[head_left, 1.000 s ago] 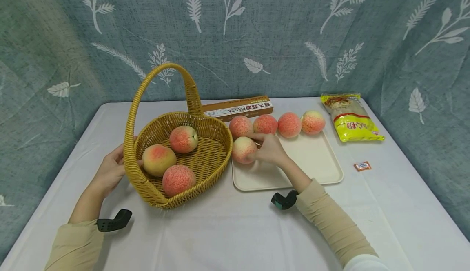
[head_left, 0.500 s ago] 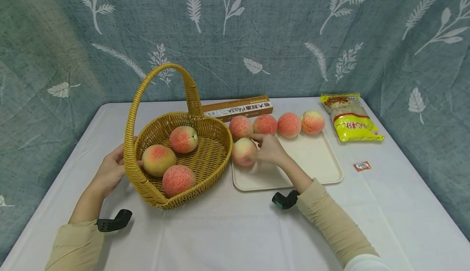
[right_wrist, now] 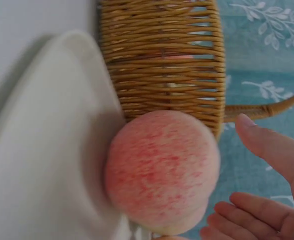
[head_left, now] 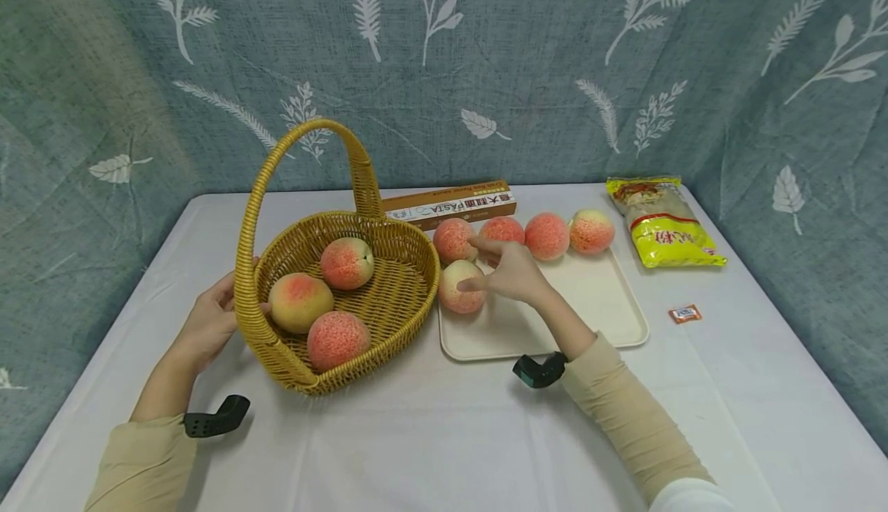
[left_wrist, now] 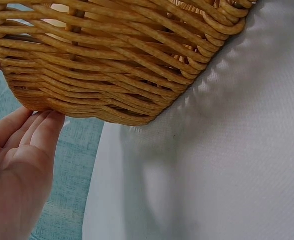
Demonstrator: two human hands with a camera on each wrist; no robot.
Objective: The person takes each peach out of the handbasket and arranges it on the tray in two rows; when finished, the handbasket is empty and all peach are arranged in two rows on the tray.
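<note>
- Peach in front point(head_left: 455, 298) was seated on tray point(head_left: 586, 296), beside basket point(head_left: 387, 348).
- Right hand point(head_left: 515, 271) was poised, fingers point(right_wrist: 259, 206) spread, unfilled; basket was gripped by left hand point(head_left: 208, 321).
- By lopsided contact, that peach could have been rolled.

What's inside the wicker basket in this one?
In the wicker basket: a red-and-cream peach toward the back, a yellowish peach at the left and a speckled pink peach nearest the camera. What lies directly beneath them is covered.
</note>
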